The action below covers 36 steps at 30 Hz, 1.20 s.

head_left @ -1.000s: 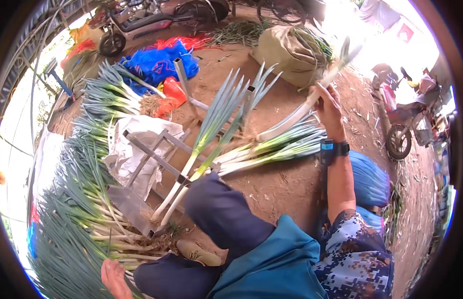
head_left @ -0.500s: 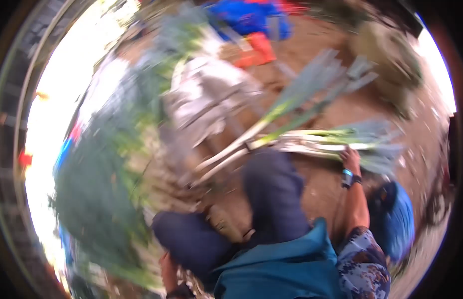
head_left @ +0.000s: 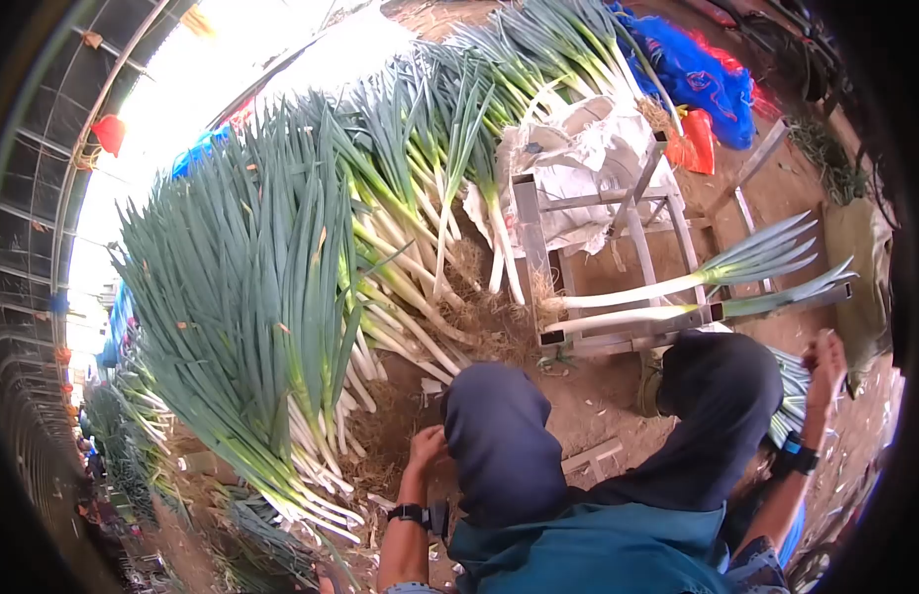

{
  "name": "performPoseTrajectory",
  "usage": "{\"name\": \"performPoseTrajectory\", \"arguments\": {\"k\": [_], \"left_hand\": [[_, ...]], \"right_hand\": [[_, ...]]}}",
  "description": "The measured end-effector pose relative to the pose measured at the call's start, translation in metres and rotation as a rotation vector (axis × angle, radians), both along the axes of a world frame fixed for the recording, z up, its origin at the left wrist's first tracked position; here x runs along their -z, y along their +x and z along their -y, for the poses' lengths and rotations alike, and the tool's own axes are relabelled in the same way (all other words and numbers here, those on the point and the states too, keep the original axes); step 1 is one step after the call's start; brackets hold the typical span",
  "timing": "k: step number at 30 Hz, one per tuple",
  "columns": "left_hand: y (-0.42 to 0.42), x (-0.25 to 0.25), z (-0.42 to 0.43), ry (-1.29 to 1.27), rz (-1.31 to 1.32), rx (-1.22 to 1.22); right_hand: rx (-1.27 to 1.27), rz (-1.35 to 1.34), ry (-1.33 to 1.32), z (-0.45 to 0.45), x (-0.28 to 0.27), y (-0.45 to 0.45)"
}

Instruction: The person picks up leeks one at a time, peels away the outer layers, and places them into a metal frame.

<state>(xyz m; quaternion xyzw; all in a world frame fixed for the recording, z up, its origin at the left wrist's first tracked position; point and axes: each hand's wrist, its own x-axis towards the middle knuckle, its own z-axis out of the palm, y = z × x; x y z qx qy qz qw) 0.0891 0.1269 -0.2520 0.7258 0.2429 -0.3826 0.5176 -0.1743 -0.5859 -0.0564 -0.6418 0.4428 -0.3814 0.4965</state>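
My left hand (head_left: pixel 428 445) is beside my left knee, its fingertips partly hidden against the trouser leg; no object shows in it. My right hand (head_left: pixel 825 362) is raised beyond my right knee, fingers loosely bent, with nothing visible in it. Below and left of it, leafy tops of green onions (head_left: pixel 791 388) lie on the ground, partly hidden by my knee. Two long green onions (head_left: pixel 632 294) rest across a low metal frame (head_left: pixel 531 226) in front of my knees, white ends to the left and leaves to the right.
A large heap of green onions (head_left: pixel 251 267) spreads along my left and ahead. White sacking (head_left: pixel 588 148) covers part of the metal frame. Blue netting (head_left: pixel 692 69) and an orange bag (head_left: pixel 691 144) lie at the back. A tan sack (head_left: pixel 860 287) stands at the right.
The view has swung left and steadied. My right hand has come up off the green onions on the ground. My left hand has moved forward beside my knee.
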Motion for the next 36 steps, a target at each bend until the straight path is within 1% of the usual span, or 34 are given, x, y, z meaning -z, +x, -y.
{"name": "performPoseTrajectory", "arguments": {"k": [1,2,3,4,5,6,7,8,9,10,11,12,13,14,16,17,19,20,23,26,29,30,31,33,36], "left_hand": [[0.024,0.004,0.011,0.03,0.218,0.116],[0.047,0.008,0.022,0.059,0.437,0.234],[0.076,0.026,0.022,0.072,0.501,0.351],[0.099,0.023,0.046,-0.057,0.358,0.113],[0.127,0.019,0.064,-0.143,0.281,0.024],[0.152,0.03,0.077,-0.125,0.352,-0.01],[0.179,0.028,0.085,-0.018,0.434,0.136],[0.203,0.041,0.089,0.071,0.615,0.218],[0.227,0.056,0.096,0.162,0.797,0.296],[0.243,0.04,0.109,0.244,0.768,0.324],[0.255,0.024,0.122,0.324,0.738,0.355],[0.265,0.035,0.126,0.4,0.743,0.355],[0.271,0.033,0.135,0.471,0.752,0.394],[0.277,0.038,0.143,0.537,0.707,0.442],[0.284,0.044,0.155,0.63,0.562,0.539],[0.287,0.051,0.158,0.663,0.562,0.504],[0.291,0.06,0.164,0.726,0.557,0.431],[0.294,0.052,0.165,0.674,0.624,0.506],[0.302,0.01,0.156,-0.12,0.489,0.199],[0.285,-0.056,0.158,-0.573,0.193,-0.065],[0.28,-0.067,0.157,-0.72,-0.045,-0.251],[0.28,-0.061,0.148,-0.743,-0.022,-0.213],[0.278,-0.071,0.151,-0.677,0.013,-0.225],[0.277,-0.11,0.17,-0.55,0.081,-0.244],[0.285,-0.178,0.196,-0.548,0.222,-0.258]], "right_hand": [[0.013,-0.003,-0.059,-0.026,-0.054,0.034],[-0.13,0.062,-0.095,-0.024,-0.081,0.047],[-0.119,0.091,-0.167,-0.038,-0.108,0.073],[-0.109,0.121,-0.239,-0.069,-0.136,0.108],[-0.148,0.129,-0.287,-0.097,-0.154,0.132],[-0.188,0.138,-0.335,-0.126,-0.172,0.156],[-0.286,0.113,-0.344,-0.152,-0.182,0.172],[-0.384,0.086,-0.35,-0.177,-0.187,0.189],[-0.449,0.046,-0.473,-0.2,-0.188,0.208],[-0.558,0.047,-0.602,-0.211,-0.18,0.223],[-0.665,0.135,-0.599,-0.222,-0.17,0.241],[-0.771,0.222,-0.592,-0.229,-0.158,0.256],[-0.793,0.147,-0.534,-0.232,-0.148,0.263],[-0.868,-0.01,-0.606,-0.228,-0.144,0.271],[-0.946,-0.192,-0.545,-0.222,-0.122,0.273],[-0.987,-0.282,-0.515,-0.218,-0.115,0.275],[-1.068,-0.278,-0.534,-0.216,-0.114,0.284],[-1.109,-0.272,-0.539,-0.215,-0.114,0.287],[-1.16,-0.246,-0.518,-0.21,-0.108,0.291],[-1.167,-0.247,-0.549,-0.211,-0.109,0.299],[-1.229,-0.218,-0.506,-0.215,-0.109,0.303],[-1.252,-0.189,-0.504,-0.22,-0.109,0.305],[-1.27,-0.163,-0.505,-0.223,-0.11,0.307],[-1.285,-0.137,-0.495,-0.23,-0.109,0.308],[-1.256,-0.119,-0.479,-0.24,-0.105,0.306]]}}
